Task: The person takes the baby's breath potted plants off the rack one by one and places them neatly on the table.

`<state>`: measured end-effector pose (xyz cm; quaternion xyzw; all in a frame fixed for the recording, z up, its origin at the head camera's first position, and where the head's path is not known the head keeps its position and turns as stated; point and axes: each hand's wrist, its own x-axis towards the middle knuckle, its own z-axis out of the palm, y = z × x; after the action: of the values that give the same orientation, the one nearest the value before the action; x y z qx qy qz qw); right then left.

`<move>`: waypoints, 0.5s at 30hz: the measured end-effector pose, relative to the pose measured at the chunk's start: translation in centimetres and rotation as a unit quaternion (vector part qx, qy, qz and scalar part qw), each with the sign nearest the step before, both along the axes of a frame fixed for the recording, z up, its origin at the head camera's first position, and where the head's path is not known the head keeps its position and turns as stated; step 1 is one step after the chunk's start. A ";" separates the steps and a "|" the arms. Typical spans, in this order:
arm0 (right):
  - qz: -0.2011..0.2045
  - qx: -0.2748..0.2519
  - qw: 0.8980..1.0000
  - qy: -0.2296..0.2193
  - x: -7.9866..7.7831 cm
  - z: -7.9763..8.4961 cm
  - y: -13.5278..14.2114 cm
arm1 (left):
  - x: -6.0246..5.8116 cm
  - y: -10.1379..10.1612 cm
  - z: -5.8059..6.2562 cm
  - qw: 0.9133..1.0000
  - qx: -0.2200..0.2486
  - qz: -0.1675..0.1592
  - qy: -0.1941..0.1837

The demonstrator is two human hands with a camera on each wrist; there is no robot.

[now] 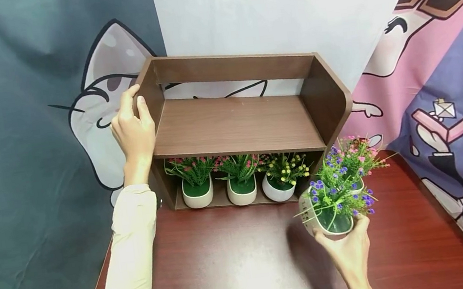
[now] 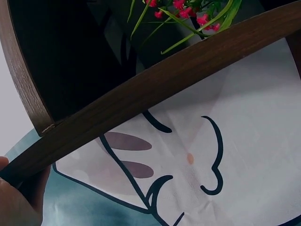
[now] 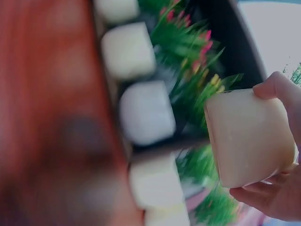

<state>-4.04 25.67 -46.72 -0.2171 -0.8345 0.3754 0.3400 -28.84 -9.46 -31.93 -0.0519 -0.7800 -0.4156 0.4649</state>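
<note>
My right hand (image 1: 350, 248) grips a white pot of artificial flowers (image 1: 334, 221) with blue-purple blooms, held tilted above the table right of the shelf. In the right wrist view, fingers and thumb lie around the pale pot (image 3: 251, 136). My left hand (image 1: 135, 130) holds the upper left side panel of the brown wooden shelf (image 1: 237, 121), thumb and fingers on either side of its edge. Only part of that hand (image 2: 21, 197) shows in the left wrist view. On the lower level stand two pink-flowered pots (image 1: 199, 200) (image 1: 243, 196) and one yellow-flowered pot (image 1: 279, 192).
Right of the shelf, a pink-flowered plant (image 1: 361, 159) stands partly hidden behind the held one. The right wrist view shows two pale pots (image 3: 155, 183) there. The reddish-brown table (image 1: 219, 253) stretches in front; cartoon-printed cloth (image 1: 419, 105) hangs behind and beside it.
</note>
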 end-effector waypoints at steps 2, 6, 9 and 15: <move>-0.013 0.013 1.000 -0.018 0.5 -0.9 1.2 | 0.1 -0.1 0.0 1.000 -0.001 -0.002 -0.002; -0.034 0.010 0.999 -0.036 1.3 -3.3 3.1 | 0.0 -0.2 0.0 1.000 -0.006 -0.003 0.001; -0.045 -0.002 0.998 -0.047 1.8 -4.6 4.3 | 0.0 -0.3 0.2 1.000 -0.007 -0.001 0.002; -0.076 -0.012 0.995 -0.063 2.8 -5.6 7.6 | 0.0 -0.1 0.2 1.000 -0.004 0.000 0.001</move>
<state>-1.28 33.26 -52.29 -0.3074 -0.8310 0.3435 0.3114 -28.88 -9.51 -31.77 -0.0538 -0.7814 -0.4122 0.4654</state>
